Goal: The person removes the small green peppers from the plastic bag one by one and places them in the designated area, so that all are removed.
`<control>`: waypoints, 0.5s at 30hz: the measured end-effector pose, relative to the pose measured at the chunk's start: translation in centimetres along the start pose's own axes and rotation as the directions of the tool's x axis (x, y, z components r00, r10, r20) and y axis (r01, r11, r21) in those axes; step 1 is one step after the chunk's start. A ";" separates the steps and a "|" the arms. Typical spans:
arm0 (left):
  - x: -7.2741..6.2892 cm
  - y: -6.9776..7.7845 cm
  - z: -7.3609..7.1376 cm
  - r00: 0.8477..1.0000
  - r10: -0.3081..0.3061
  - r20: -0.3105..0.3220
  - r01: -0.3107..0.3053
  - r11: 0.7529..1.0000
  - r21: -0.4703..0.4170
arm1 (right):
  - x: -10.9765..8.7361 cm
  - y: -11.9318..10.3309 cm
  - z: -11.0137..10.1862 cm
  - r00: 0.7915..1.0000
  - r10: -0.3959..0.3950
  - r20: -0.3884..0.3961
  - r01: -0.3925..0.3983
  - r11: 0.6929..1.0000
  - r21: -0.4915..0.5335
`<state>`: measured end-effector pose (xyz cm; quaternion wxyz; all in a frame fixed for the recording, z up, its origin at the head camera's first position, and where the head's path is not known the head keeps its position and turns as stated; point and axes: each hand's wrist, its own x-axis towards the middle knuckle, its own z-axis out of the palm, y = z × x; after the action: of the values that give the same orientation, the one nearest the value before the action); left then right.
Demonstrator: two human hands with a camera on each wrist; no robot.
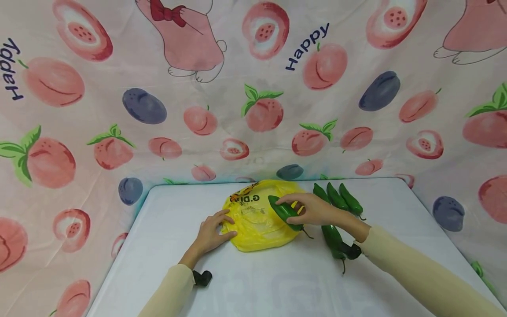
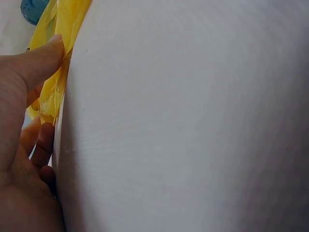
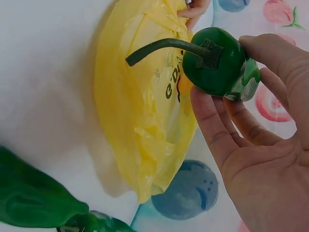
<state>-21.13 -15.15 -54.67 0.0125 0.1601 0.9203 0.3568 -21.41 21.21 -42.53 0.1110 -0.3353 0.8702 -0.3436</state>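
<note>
A yellow plastic bag (image 1: 253, 237) with dark printing lies on the white table. At its left edge my left hand (image 1: 211, 231) holds the plastic; the left wrist view shows the thumb on the bag (image 2: 53, 96) and the other fingers on its far side. My right hand (image 1: 313, 209) grips a long green pepper (image 1: 282, 209) between thumb and fingers, above the bag's right part. In the right wrist view the pepper's curved stem end (image 3: 212, 58) faces the camera. Whether anything lies inside the bag cannot be made out.
Several more green peppers (image 1: 350, 200) lie at the right of the table, partly hidden by my right arm. One pepper (image 1: 332, 240) lies nearer, under the right wrist. Behind the white table (image 1: 166, 220) hangs a fruit-patterned cloth (image 1: 222, 97).
</note>
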 end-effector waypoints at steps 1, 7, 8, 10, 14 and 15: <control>0.0 0.0 0.0 1.000 0.000 -0.001 0.000 1.000 0.000 | -0.2 0.0 -0.1 1.000 -0.002 -0.005 0.002 1.000 -0.002; 0.0 0.0 0.1 1.000 0.000 -0.002 0.000 1.000 -0.005 | -1.9 0.2 -0.7 0.999 0.014 -0.031 -0.014 1.000 0.006; 0.0 0.0 0.1 1.000 0.001 -0.001 -0.001 1.000 -0.004 | -2.3 0.2 -0.8 0.999 0.019 -0.037 -0.019 1.000 0.009; 0.0 0.0 0.0 1.000 0.001 0.001 -0.001 1.000 -0.005 | -3.0 0.4 -1.1 0.999 0.018 -0.047 -0.017 1.000 0.011; 0.0 0.2 -0.1 1.000 0.001 0.002 -0.001 1.000 -0.004 | -4.6 0.8 -1.6 0.997 0.018 -0.078 -0.017 1.000 0.008; 0.0 0.2 -0.1 1.000 0.001 0.001 -0.001 1.000 -0.005 | -5.0 1.0 -1.8 0.996 0.021 -0.087 -0.020 1.000 0.007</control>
<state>-21.05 -15.09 -54.46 0.0134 0.1606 0.9194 0.3589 -18.94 25.93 -42.06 0.0777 -0.3106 0.8765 -0.3594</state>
